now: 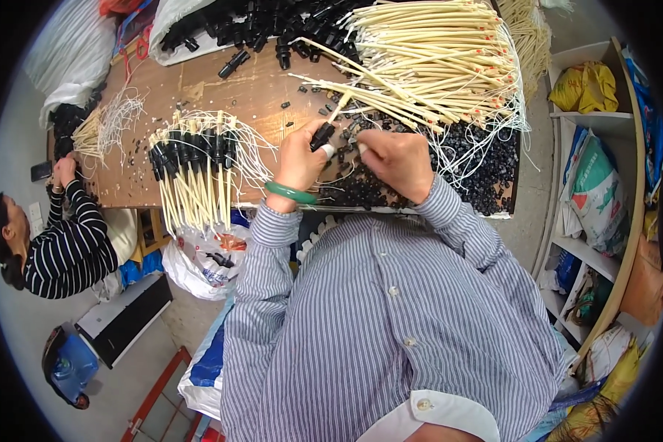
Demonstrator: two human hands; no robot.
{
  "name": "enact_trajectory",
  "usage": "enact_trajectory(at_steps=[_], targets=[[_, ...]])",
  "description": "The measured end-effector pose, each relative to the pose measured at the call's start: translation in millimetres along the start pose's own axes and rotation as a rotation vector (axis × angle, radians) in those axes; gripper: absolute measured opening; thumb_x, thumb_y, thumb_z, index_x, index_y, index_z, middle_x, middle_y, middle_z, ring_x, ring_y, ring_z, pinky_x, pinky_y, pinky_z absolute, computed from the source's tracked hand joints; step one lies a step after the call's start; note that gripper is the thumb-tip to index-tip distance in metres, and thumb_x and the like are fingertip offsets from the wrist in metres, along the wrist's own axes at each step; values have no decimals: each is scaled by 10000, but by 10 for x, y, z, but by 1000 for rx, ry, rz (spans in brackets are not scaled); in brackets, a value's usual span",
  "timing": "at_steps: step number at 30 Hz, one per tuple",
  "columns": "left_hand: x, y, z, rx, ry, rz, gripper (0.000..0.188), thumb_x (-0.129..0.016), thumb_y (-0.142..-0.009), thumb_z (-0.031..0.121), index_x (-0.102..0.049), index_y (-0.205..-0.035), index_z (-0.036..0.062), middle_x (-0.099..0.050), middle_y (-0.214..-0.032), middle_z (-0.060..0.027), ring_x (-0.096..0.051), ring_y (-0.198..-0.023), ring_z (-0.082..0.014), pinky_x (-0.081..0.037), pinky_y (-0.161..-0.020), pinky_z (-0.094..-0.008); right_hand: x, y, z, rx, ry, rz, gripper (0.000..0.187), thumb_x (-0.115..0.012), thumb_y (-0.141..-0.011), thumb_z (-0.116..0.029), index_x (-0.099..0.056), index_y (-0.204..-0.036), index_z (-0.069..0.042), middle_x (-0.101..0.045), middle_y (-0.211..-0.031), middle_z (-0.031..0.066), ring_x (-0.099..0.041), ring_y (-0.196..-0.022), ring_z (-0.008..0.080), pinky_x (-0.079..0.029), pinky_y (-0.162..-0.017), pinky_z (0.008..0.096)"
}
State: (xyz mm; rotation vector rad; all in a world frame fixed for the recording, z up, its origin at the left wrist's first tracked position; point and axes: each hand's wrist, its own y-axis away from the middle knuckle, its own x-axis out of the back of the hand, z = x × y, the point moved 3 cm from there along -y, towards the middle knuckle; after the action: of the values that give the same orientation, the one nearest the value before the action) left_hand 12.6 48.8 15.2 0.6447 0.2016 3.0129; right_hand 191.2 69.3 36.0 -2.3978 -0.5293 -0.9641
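Note:
Over the near part of the brown table, my left hand [299, 158] grips a black plastic connector [323, 135], from which a cream-coloured tube [339, 107] sticks out, slanting up and away. Beside it, to the right, my right hand [399, 160] is closed with fingers curled in; whatever they pinch is too small or hidden to make out. White coverings show at the fingertips of both hands. Under and around the right hand lie many small black plastic pieces [486, 158]. A thin white wire hangs loosely below the left hand.
A large stack of cream tubes [442, 51] with white wires lies at the far right. Bundled tubes with black connectors [195, 158] hang over the table's front edge at left. Loose black connectors [250, 26] lie at the back. Another person [66, 250] sits at the left end.

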Motion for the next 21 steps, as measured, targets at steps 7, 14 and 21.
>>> enact_trajectory(at_steps=[7,14,21], targets=[[100,-20,-24,72,-123,-214,473,-526,-680,-72,-636,-1126,42,-680,-952,-99,-602,-762,-225,-475,-697,-295,-109,-27,14,-41,64,48,160,-657,-728,-35,-691,-878,-80,-610,-603,-4,-510,-450,134,-406,-444,261],[72,-49,5,42,-161,-281,483,-513,-662,-59,-635,-1119,37,-687,-954,-121,-615,-767,-265,-488,-707,-336,-159,-29,-4,-35,-49,49,153,-657,-735,-22,-689,-878,-66,-590,-584,-10,-478,-444,117,-386,-436,246],[61,-26,64,39,-238,-319,521,-517,-674,-88,-624,-1166,43,-686,-941,-91,-611,-755,-189,-495,-670,-278,-114,8,22,-106,-127,86,140,-661,-742,-22,-687,-875,-59,-568,-577,-17,-427,-449,100,-355,-435,230]])
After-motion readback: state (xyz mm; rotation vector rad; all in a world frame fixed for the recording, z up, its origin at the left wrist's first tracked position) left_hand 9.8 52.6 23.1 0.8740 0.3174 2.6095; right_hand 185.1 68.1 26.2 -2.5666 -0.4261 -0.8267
